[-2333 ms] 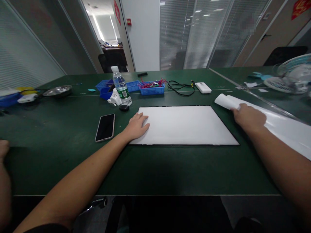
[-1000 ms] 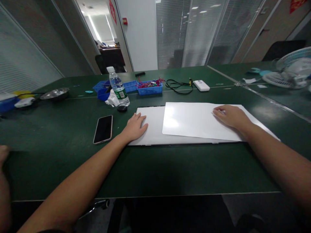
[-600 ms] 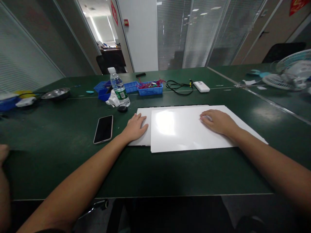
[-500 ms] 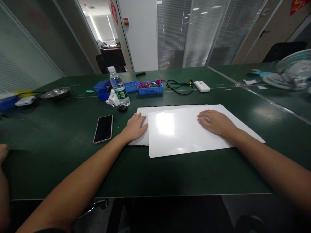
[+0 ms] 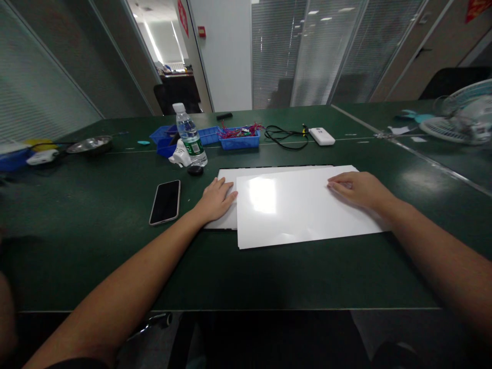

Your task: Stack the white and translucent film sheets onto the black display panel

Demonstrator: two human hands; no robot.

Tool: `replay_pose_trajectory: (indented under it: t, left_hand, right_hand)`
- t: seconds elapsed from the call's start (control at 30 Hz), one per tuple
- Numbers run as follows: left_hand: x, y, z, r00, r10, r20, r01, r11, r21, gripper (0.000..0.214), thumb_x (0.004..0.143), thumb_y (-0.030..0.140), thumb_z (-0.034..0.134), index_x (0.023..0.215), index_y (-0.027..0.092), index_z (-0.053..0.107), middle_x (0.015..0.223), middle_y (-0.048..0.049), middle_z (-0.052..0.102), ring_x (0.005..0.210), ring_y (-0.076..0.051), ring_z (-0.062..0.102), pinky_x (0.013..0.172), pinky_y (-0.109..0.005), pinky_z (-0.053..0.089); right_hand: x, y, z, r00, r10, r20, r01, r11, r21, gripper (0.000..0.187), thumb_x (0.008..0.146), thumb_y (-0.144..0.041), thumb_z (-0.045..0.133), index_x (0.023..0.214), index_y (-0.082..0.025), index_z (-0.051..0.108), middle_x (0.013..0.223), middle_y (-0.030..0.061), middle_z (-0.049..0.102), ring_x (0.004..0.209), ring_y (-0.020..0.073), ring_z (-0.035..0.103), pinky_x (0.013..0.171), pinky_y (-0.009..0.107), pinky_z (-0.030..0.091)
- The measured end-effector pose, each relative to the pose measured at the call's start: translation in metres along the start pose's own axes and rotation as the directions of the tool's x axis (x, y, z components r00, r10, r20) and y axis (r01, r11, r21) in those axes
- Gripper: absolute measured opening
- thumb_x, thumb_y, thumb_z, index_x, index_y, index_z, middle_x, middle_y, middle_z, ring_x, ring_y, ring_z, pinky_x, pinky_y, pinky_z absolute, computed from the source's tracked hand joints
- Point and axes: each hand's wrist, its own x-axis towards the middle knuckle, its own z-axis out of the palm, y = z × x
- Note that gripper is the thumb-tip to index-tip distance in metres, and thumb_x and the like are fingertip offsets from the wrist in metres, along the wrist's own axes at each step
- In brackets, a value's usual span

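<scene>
A glossy white sheet [image 5: 284, 218] lies at an angle over a flat white board [image 5: 225, 223] with a dark edge, on the green table. My left hand [image 5: 216, 199] rests palm down on the board's left end, fingers spread, the thumb at the sheet's left edge. Over the right part of the sheet is my right hand [image 5: 361, 188], palm down, thumb and fingertips drawn together. Whatever may be between those fingertips cannot be made out. The sheet's right end is partly covered by this hand and forearm.
Left of the board lie a phone [image 5: 165, 202] and a black mouse [image 5: 196, 170]. Behind them stand a water bottle [image 5: 191, 137] and a blue tray [image 5: 240, 142] of red wires. Farther right are a black cable [image 5: 282, 137], a white box [image 5: 322, 137] and a fan [image 5: 461, 115].
My right hand has slid to the right across the sheet, and its fingertips have drawn closer together. My left hand stays on the board. At far left, another person's arm has shifted.
</scene>
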Motion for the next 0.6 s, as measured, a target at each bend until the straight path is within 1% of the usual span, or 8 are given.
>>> replay_pose_trajectory:
  t: [0.13, 0.23, 0.3, 0.43, 0.5, 0.6]
  left_hand:
    - [0.001, 0.002, -0.001, 1.000, -0.012, 0.014, 0.012, 1.000, -0.009, 0.079, 0.111, 0.069, 0.034, 0.163, 0.014, 0.054, 0.180, -0.0223, 0.040, 0.171, -0.043, 0.029, 0.137, -0.061, 0.026]
    - [0.002, 0.002, -0.002, 1.000, -0.025, 0.009, 0.025, 0.999, -0.020, 0.089, 0.107, 0.074, 0.041, 0.164, 0.007, 0.051, 0.179, -0.0262, 0.039, 0.171, -0.044, 0.028, 0.139, -0.058, 0.024]
    - [0.003, 0.002, -0.002, 0.999, -0.032, -0.003, 0.032, 0.999, -0.028, 0.094, 0.103, 0.076, 0.046, 0.164, 0.004, 0.048, 0.179, -0.0272, 0.039, 0.171, -0.044, 0.028, 0.139, -0.056, 0.024]
    - [0.005, 0.000, -0.003, 0.999, -0.041, 0.001, 0.041, 0.999, -0.030, 0.096, 0.100, 0.070, 0.055, 0.166, 0.002, 0.044, 0.179, -0.0274, 0.039, 0.170, -0.045, 0.031, 0.139, -0.054, 0.026]
    - [0.005, -0.001, -0.003, 0.999, -0.033, -0.004, 0.033, 0.999, -0.029, 0.091, 0.100, 0.065, 0.056, 0.165, 0.002, 0.045, 0.179, -0.0271, 0.040, 0.169, -0.044, 0.032, 0.139, -0.055, 0.027]
    - [0.006, -0.005, -0.001, 1.000, 0.007, -0.020, -0.008, 0.999, -0.032, 0.080, 0.102, 0.058, 0.054, 0.161, 0.005, 0.048, 0.174, -0.0262, 0.047, 0.167, -0.043, 0.037, 0.139, -0.056, 0.029]
  right_hand:
    - [0.001, -0.011, 0.003, 0.997, -0.079, 0.002, 0.079, 0.997, 0.009, 0.051, 0.107, -0.056, 0.051, 0.126, -0.024, 0.086, 0.135, 0.0085, 0.081, 0.126, 0.0345, 0.074, 0.111, 0.053, 0.057]
    - [0.002, -0.022, 0.003, 0.988, -0.151, 0.025, 0.151, 0.988, -0.006, 0.049, 0.105, -0.054, 0.052, 0.125, -0.025, 0.086, 0.138, 0.0080, 0.080, 0.132, 0.0344, 0.072, 0.114, 0.054, 0.055]
    - [0.001, -0.028, 0.003, 0.984, -0.172, 0.035, 0.173, 0.985, -0.013, 0.049, 0.105, -0.055, 0.052, 0.126, -0.027, 0.087, 0.139, 0.0075, 0.079, 0.133, 0.0342, 0.071, 0.114, 0.055, 0.056]
    - [0.000, -0.032, 0.003, 0.981, -0.189, 0.030, 0.189, 0.982, 0.006, 0.051, 0.107, -0.056, 0.050, 0.126, -0.027, 0.086, 0.138, 0.0076, 0.080, 0.131, 0.0348, 0.072, 0.114, 0.058, 0.056]
    - [0.001, -0.030, 0.004, 0.983, -0.181, 0.019, 0.180, 0.983, 0.044, 0.051, 0.107, -0.056, 0.049, 0.125, -0.027, 0.087, 0.137, 0.0077, 0.080, 0.130, 0.0346, 0.072, 0.113, 0.057, 0.056]
    - [0.002, -0.021, 0.005, 0.991, -0.133, 0.002, 0.133, 0.988, 0.072, 0.050, 0.107, -0.055, 0.049, 0.125, -0.027, 0.087, 0.136, 0.0074, 0.080, 0.129, 0.0342, 0.073, 0.113, 0.055, 0.056]
